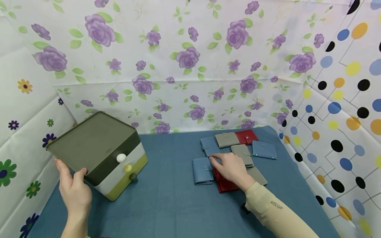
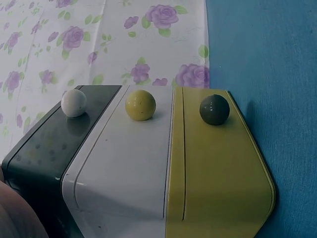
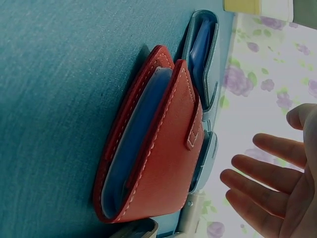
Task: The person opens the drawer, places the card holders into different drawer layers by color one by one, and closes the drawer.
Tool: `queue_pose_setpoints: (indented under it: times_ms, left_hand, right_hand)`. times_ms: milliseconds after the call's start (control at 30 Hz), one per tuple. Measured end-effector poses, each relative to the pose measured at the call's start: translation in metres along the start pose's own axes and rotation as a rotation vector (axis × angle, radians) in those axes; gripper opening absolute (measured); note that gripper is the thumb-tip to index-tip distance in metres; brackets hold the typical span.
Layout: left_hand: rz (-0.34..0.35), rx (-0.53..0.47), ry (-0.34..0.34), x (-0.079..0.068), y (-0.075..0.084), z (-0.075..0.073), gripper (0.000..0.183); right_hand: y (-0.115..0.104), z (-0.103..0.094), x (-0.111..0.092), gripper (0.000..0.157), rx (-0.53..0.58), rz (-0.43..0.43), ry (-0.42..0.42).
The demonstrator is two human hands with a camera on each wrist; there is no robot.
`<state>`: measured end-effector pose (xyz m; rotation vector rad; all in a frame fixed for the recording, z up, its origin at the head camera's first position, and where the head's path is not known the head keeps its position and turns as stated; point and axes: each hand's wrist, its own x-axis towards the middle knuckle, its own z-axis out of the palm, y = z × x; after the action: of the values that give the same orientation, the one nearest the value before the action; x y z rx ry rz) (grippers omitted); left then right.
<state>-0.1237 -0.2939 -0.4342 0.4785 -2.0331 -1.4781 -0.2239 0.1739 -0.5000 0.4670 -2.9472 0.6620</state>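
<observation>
Tabletop (image 1: 166,205): red wallet (image 1: 225,186) below right fingers (image 3: 262,170)

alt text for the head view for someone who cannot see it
A person's right hand is over a cluster of blue, red and grey wallets on a blue surface. The left hand touches a box with three round knobs.

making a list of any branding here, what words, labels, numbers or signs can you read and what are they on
No text can be read for certain.
Right sleeve: dark lettering, too small and blurred to read.
Drawer box top: faint mark, too small to tell whether it is text.
</observation>
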Motion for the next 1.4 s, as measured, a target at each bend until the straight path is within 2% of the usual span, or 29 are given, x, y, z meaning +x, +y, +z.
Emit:
queue_pose_setpoints:
  times_ms: [400, 700, 933, 1167, 1400]
  left_hand:
    - [0.006, 0.005, 0.016, -0.002, -0.001, -0.001, 0.077]
    - [0.033, -0.003, -0.026, -0.003, -0.004, 0.001, 0.073]
    - [0.087, -0.001, -0.109, 0.001, -0.003, 0.007, 0.07]
    - [0.086, 0.045, -0.233, 0.01, 0.001, 0.016, 0.069]
    - [0.122, 0.043, -0.309, 0.02, -0.003, 0.026, 0.069]
  right_hand:
    - [-0.003, 0.002, 0.002, 0.04, -0.004, -0.012, -0.001]
    - [-0.005, 0.004, 0.002, 0.04, 0.001, -0.022, -0.005]
    - [-0.008, 0.003, 0.005, 0.042, 0.0, -0.021, -0.011]
    - [-0.016, 0.002, 0.009, 0.041, 0.027, -0.037, -0.005]
    - [-0.028, -0.002, 0.015, 0.042, 0.073, -0.043, -0.008]
